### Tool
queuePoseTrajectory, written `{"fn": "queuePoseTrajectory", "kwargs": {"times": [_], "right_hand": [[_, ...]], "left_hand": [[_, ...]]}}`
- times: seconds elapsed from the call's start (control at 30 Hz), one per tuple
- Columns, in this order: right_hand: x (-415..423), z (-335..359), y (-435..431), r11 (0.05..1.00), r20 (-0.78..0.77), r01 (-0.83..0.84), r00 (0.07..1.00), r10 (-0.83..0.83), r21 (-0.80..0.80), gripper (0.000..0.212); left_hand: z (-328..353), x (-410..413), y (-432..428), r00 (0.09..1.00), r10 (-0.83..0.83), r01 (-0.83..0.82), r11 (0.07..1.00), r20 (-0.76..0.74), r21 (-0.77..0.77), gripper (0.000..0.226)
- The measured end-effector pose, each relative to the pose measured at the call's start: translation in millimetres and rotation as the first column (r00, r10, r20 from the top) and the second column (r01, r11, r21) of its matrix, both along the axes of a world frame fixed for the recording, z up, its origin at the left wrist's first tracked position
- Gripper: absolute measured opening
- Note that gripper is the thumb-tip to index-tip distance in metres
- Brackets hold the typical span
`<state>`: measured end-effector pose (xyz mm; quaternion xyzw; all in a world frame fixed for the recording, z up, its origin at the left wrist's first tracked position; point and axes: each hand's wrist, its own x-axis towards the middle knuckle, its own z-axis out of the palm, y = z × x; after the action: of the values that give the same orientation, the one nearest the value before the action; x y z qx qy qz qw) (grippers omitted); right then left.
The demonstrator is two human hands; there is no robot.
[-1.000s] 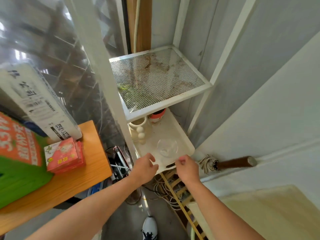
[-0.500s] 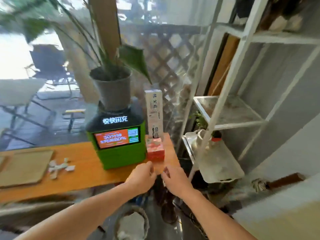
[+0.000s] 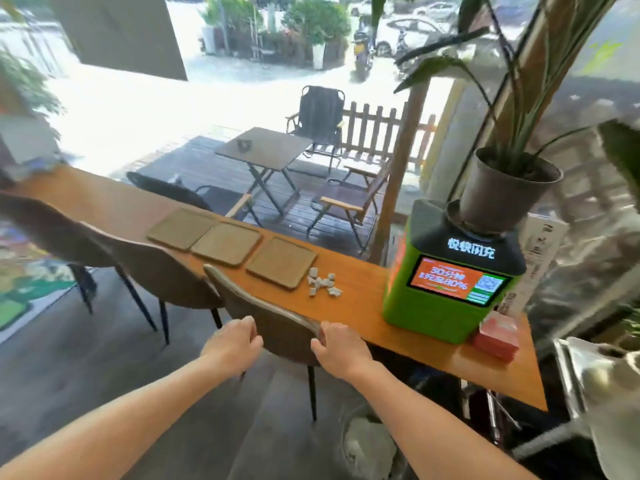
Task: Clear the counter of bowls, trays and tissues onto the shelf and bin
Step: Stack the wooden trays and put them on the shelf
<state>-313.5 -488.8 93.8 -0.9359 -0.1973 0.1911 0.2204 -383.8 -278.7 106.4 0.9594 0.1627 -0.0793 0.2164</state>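
Three flat brown trays lie in a row on the long wooden counter (image 3: 346,282): the left tray (image 3: 180,228), the middle tray (image 3: 227,244) and the right tray (image 3: 281,262). A small heap of crumpled tissues (image 3: 323,286) sits just right of them. My left hand (image 3: 235,342) and my right hand (image 3: 337,348) hang in front of the counter, over a chair back, fingers loosely curled and holding nothing. A bin (image 3: 369,448) with white waste stands on the floor below. The shelf's metal edge (image 3: 568,362) shows at the far right.
Brown chairs (image 3: 263,323) line the counter's near side. A green charging kiosk (image 3: 450,278) with a potted plant (image 3: 502,192) on top stands at the counter's right end, next to a red box (image 3: 497,336) and a white carton (image 3: 540,251).
The view has swung left from the shelf to the counter. My hands have let go of the white tray on the shelf and now hang free before the counter.
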Motion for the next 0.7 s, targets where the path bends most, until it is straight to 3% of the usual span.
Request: {"fn": "queuePoseTrajectory", "kwargs": {"times": [0.2, 0.47, 0.6, 0.7], "right_hand": [[54, -10, 29, 0.998, -0.037, 0.068, 0.997, -0.069, -0.011, 0.016], [166, -54, 88, 0.984, -0.191, 0.171, 0.969, -0.158, 0.053, 0.024], [236, -80, 132, 0.967, -0.281, 0.245, 0.935, -0.217, 0.068, 0.019], [253, -86, 149, 0.978, -0.289, 0.2, 0.941, -0.177, 0.055, 0.013]], "left_hand": [[-5, 46, 35, 0.999, 0.019, -0.017, 0.999, 0.045, -0.051, 0.014], [-24, 195, 93, 0.995, -0.037, 0.04, 0.999, 0.094, -0.034, 0.011], [-48, 282, 133, 0.998, -0.045, 0.045, 0.999, -0.035, -0.014, 0.008], [-57, 310, 144, 0.995, -0.063, 0.06, 0.997, -0.081, -0.037, 0.009]]}}
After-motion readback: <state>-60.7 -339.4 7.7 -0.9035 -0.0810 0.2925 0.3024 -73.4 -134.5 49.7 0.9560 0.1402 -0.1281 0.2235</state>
